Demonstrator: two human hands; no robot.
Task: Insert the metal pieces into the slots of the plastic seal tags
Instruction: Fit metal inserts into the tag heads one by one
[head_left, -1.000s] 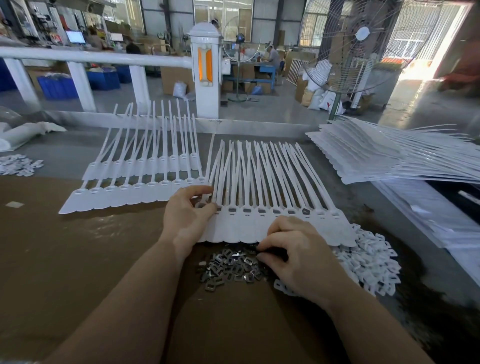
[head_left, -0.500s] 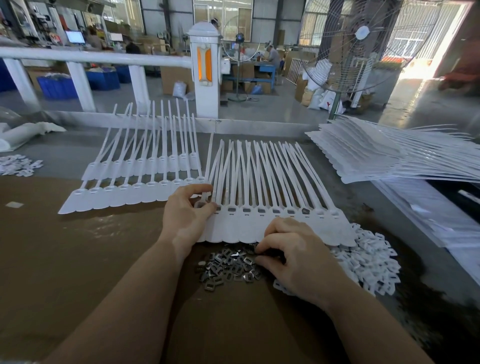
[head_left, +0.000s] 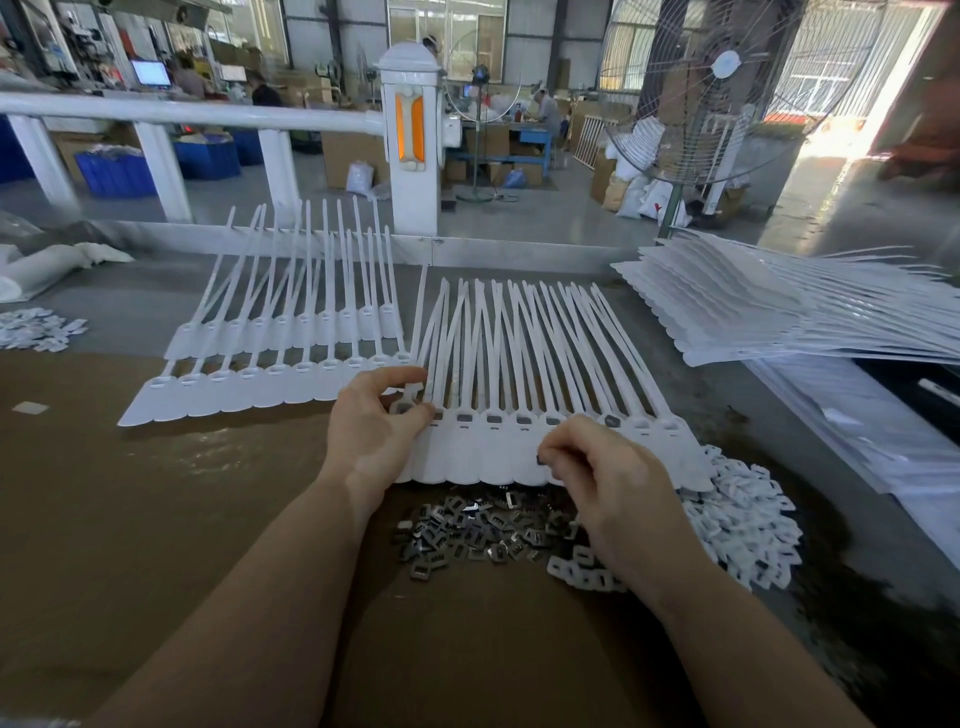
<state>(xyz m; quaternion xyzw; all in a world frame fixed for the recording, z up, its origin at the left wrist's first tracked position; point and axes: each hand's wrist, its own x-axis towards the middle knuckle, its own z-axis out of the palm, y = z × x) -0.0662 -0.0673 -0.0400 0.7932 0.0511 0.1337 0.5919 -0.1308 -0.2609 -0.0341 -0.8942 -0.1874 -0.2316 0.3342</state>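
Observation:
A joined strip of white plastic seal tags (head_left: 498, 447) lies in front of me, tails pointing away; several of its slots show a dark metal insert. My left hand (head_left: 371, 431) grips the strip's left end, thumb and fingers curled around the leftmost tag head. Over the strip's lower edge my right hand (head_left: 608, 483) pinches a small metal piece (head_left: 540, 459) between its fingertips. A pile of loose metal pieces (head_left: 467, 530) sits on the brown board just below the strip.
Two more tag strips (head_left: 270, 374) lie to the left. A heap of small white plastic caps (head_left: 737, 525) sits at the right, partly under my right wrist. A tall stack of tag strips (head_left: 769, 312) fills the right. A white railing (head_left: 182, 114) and a floor fan (head_left: 722, 88) stand beyond the table.
My right hand has lifted from the metal pile up onto the strip's lower edge, with a metal piece now pinched in its fingertips. The left hand has kept its hold.

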